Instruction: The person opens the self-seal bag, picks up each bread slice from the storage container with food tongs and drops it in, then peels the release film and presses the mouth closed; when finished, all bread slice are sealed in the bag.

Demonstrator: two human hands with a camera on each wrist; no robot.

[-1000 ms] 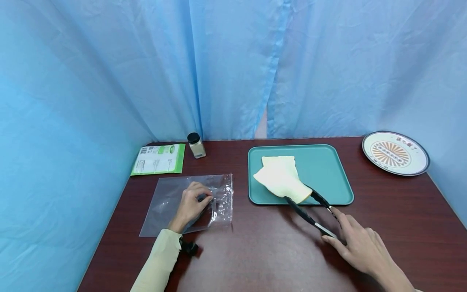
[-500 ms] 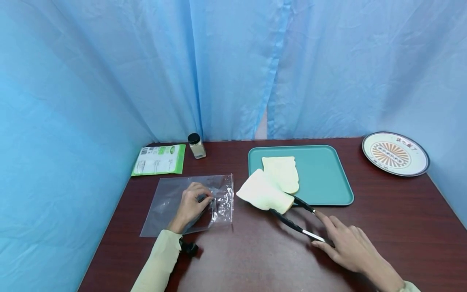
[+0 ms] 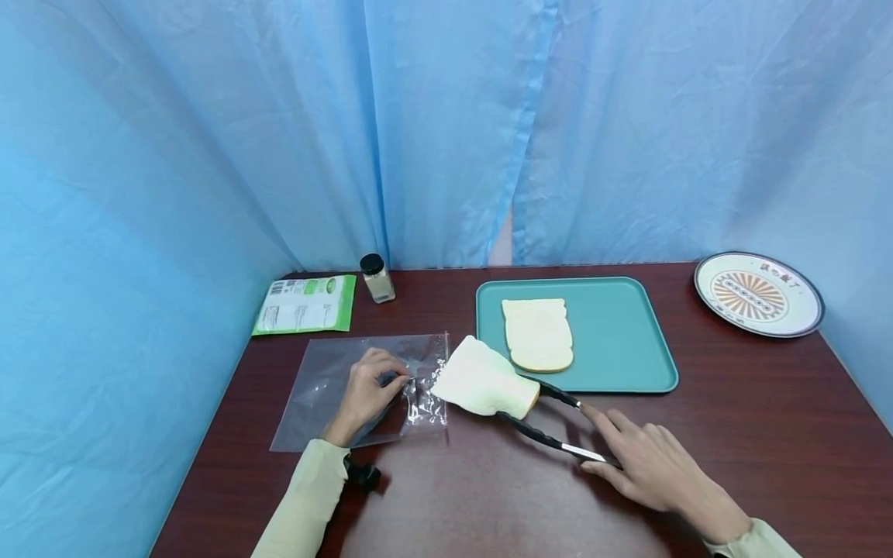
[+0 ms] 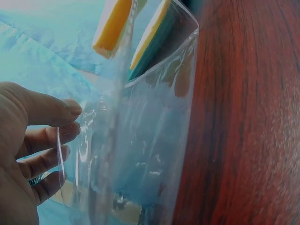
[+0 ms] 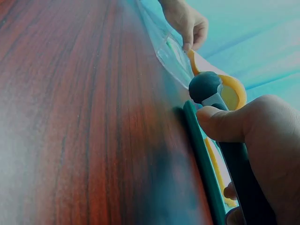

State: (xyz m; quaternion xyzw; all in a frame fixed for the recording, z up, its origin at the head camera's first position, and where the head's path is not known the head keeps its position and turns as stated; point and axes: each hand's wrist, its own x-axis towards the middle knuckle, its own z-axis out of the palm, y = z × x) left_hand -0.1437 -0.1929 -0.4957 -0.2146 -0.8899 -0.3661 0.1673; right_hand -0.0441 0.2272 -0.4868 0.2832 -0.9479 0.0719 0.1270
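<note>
At the mouth of the clear bag (image 3: 421, 406), pinching it with the left hand (image 3: 365, 391) and gripping tongs (image 3: 532, 431) with the right hand (image 3: 647, 463) to hold a bread slice (image 3: 483, 381) there, apparently for loading, likely needing a wider gap next.

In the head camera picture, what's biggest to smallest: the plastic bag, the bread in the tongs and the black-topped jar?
1. Plastic bag, partly covered by the left hand
2. Bread in the tongs
3. Jar
</note>
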